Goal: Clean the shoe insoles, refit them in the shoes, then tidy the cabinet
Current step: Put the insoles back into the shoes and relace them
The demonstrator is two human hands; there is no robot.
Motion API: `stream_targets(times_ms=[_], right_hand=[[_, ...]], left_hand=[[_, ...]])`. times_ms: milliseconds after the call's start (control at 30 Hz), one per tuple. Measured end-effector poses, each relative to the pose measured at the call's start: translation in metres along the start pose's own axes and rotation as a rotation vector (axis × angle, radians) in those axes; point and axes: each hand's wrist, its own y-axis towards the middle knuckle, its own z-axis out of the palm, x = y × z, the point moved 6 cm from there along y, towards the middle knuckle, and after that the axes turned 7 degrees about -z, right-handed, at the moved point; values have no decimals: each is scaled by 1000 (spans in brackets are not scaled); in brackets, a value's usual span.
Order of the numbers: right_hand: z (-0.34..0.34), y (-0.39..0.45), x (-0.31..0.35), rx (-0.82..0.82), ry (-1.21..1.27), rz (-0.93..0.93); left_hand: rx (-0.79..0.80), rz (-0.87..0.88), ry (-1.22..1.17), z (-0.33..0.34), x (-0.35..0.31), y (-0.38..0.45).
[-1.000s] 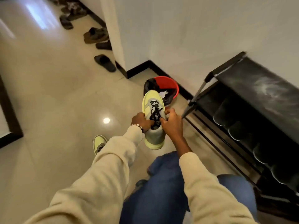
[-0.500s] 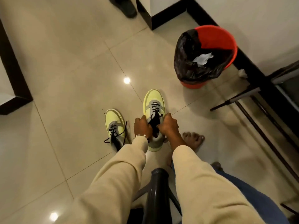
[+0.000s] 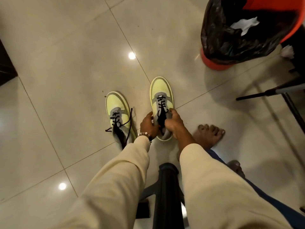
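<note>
On the tiled floor (image 3: 69, 66), the right-hand sneaker (image 3: 161, 98) stands toe-out, both hands curled round its collar: left hand (image 3: 148, 124), right hand (image 3: 173, 121). They'd best set it level beside the other sneaker (image 3: 117, 109), tuck the laces (image 3: 160, 104).

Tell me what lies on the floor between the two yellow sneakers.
Head view: bare tile, crossed by a grout line. The left sneaker trails its loose black laces into the gap toward the right sneaker.

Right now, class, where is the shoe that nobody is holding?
In the head view, the loose-laced yellow shoe stands on the tiled floor, left of the shoe both hands grip.
</note>
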Motion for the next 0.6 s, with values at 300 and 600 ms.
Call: stream_targets(times_ms=[300,600], right_hand=[[22,-17,48,-218,-393,-446],[114,-30,36,438,-714,-474]], left_hand=[[-810,-204,-27,-95,65,-33],[-266,-530,168,-97,122,-13]])
